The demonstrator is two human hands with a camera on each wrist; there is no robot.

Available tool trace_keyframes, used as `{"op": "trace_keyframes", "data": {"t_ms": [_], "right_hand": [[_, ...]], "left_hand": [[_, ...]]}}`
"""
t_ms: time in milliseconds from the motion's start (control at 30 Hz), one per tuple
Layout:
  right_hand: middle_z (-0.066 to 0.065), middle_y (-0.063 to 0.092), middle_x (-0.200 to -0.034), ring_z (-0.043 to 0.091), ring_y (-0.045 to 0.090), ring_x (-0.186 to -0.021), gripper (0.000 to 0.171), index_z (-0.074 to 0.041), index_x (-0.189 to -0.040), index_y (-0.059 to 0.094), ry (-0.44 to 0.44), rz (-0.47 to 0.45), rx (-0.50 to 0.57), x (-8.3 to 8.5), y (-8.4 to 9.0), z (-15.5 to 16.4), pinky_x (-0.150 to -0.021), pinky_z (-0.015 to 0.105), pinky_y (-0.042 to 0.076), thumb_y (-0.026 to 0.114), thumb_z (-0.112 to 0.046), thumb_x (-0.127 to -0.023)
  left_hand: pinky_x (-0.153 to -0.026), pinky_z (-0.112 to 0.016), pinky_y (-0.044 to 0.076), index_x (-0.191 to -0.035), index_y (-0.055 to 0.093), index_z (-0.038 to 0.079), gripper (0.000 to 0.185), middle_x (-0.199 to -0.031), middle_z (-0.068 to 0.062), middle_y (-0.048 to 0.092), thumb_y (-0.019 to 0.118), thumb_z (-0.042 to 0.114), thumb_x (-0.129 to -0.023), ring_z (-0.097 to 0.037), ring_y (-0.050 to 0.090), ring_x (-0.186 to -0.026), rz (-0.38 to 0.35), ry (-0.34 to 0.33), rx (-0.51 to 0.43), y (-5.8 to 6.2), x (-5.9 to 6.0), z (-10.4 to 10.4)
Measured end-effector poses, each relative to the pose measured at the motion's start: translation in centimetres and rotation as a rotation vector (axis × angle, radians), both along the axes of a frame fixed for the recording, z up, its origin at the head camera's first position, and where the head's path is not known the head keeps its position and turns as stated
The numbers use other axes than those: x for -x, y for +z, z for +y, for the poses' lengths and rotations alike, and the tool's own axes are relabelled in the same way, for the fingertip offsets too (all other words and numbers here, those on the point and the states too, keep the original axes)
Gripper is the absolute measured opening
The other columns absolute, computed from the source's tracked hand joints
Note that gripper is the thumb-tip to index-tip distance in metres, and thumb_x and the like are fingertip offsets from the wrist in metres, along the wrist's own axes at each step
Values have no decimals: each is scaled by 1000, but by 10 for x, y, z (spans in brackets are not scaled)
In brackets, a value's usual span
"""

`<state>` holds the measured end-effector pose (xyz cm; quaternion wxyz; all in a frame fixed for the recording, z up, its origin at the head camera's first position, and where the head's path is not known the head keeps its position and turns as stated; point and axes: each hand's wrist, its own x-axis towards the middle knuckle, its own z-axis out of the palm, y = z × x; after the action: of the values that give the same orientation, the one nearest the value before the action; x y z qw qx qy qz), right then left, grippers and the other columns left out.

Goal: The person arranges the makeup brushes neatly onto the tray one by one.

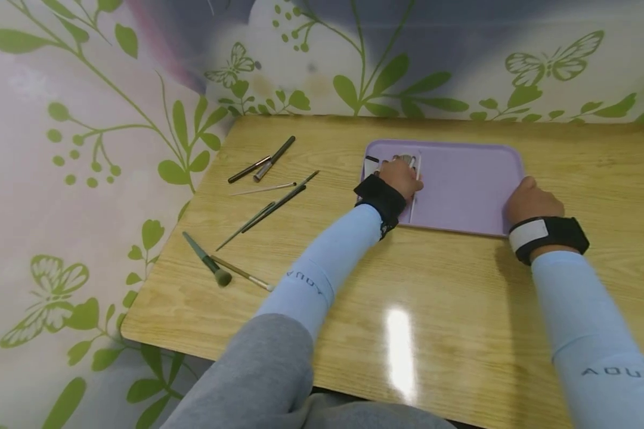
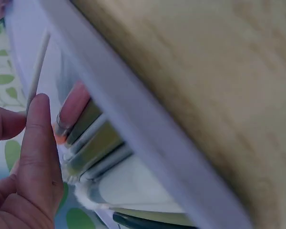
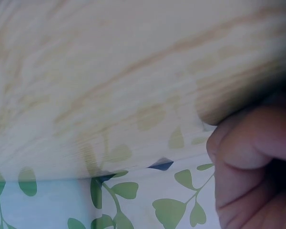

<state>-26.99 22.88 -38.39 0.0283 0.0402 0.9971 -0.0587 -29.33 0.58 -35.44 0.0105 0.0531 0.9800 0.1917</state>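
A lilac tray (image 1: 469, 187) lies toward the back of the wooden table. My left hand (image 1: 399, 179) is over its narrow left compartment, and in the left wrist view thumb and forefinger pinch a thin white stick (image 2: 38, 69). Beneath that hand, several makeup brushes (image 2: 93, 143) lie side by side along the tray wall, with pink, green and white handles among them. At the tray's right edge, my right hand (image 1: 533, 202) grips the rim. Its curled fingers (image 3: 243, 148) show in the right wrist view, where the tray itself is hidden.
Loose brushes are spread on the table's left: a dark pair (image 1: 263, 165), a thin pale one (image 1: 263, 189), slim green and black ones (image 1: 273, 208), a fluffy green one (image 1: 209, 260) and a tan one (image 1: 241, 273). Leaf-patterned wall (image 1: 408, 65) borders the back and left.
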Motion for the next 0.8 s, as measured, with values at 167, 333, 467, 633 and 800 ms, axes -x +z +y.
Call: {"op": "trace_keyframes", "data": {"t_ms": [167, 333, 467, 633, 800], "right_hand": [[32, 50, -66, 36, 50, -51, 20, 12, -89, 33, -3, 12, 4, -3, 6, -1, -40, 39, 34, 20, -2, -86], [31, 50, -65, 35, 51, -51, 21, 13, -91, 33, 2, -12, -5, -4, 6, -3, -40, 38, 35, 19, -3, -87], [31, 50, -66, 36, 51, -51, 22, 13, -92, 33, 2, -19, -13, -3, 4, -5, -40, 39, 35, 19, -4, -87], [32, 49, -67, 37, 50, -51, 22, 13, -91, 33, 17, -1, -9, 0, 1, -3, -40, 40, 35, 19, -4, -87], [32, 50, -68, 35, 50, -51, 23, 13, -92, 33, 8, -35, -2, 2, 0, 1, -40, 38, 34, 19, -6, -87]], "left_hand": [[-64, -23, 44, -76, 60, 11, 16, -85, 0, 60, 58, 27, -75, -13, 56, -78, 31, -61, 178, 1, -1, 13], [-54, -21, 46, -73, 63, 12, 15, -76, 1, 64, 49, 12, -79, -8, 59, -68, 151, -126, 264, -9, -1, 19], [-55, -23, 46, -76, 60, 12, 15, -76, 1, 63, 46, 10, -81, -9, 59, -69, 185, -164, 300, -14, -1, 12], [-62, -26, 47, -82, 57, 11, 18, -82, -3, 62, 53, 28, -81, -14, 59, -74, 127, -119, 258, -4, 2, -9], [-64, -27, 48, -87, 62, 9, 22, -85, -5, 64, 57, 29, -78, -16, 60, -74, 84, -81, 284, 0, 9, -34]]}}
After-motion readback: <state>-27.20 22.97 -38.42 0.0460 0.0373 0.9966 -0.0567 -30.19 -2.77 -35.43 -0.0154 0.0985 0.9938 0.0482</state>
